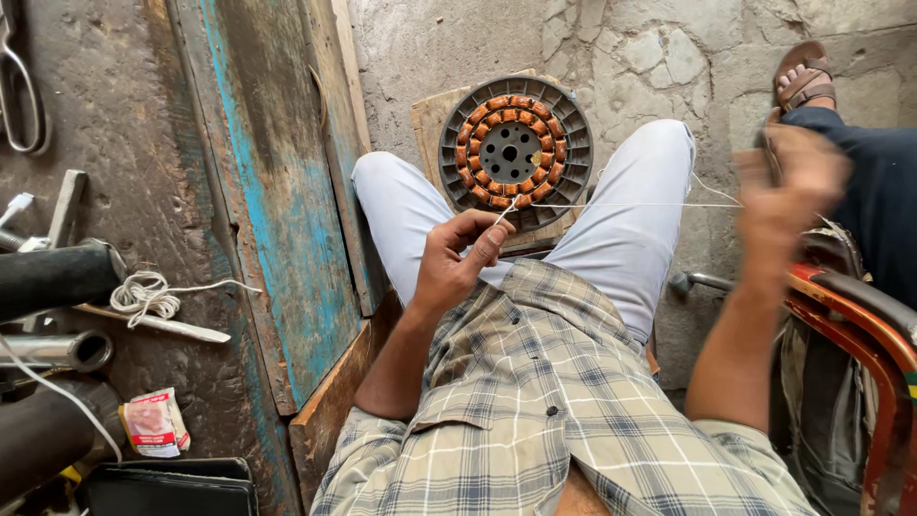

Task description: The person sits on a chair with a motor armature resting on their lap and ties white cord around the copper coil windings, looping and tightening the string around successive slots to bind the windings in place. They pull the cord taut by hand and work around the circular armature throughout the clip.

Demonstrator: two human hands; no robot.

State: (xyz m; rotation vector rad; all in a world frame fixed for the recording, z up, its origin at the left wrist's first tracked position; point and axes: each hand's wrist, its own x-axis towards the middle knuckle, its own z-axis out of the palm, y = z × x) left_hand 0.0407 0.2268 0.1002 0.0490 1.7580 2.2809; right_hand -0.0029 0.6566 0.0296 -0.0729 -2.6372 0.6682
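A round grey fan stator (516, 153) with a ring of copper coils stands between my knees, leaning on a wooden board (430, 119). A thin white string (630, 204) runs from its lower edge out to the right. My left hand (463, 253) pinches the string close to the stator, just below its rim. My right hand (793, 186) is raised at the right, blurred by motion, with the far end of the string in its closed fingers and the line taut between both hands.
A blue-painted wooden plank (277, 191) leans at my left. Beyond it lie a coil of white cord (143, 294), metal pipes (57, 349), scissors (19, 86) and a small packet (153, 420). Another person's sandalled foot (802, 81) and a red chair frame (860, 325) are at the right.
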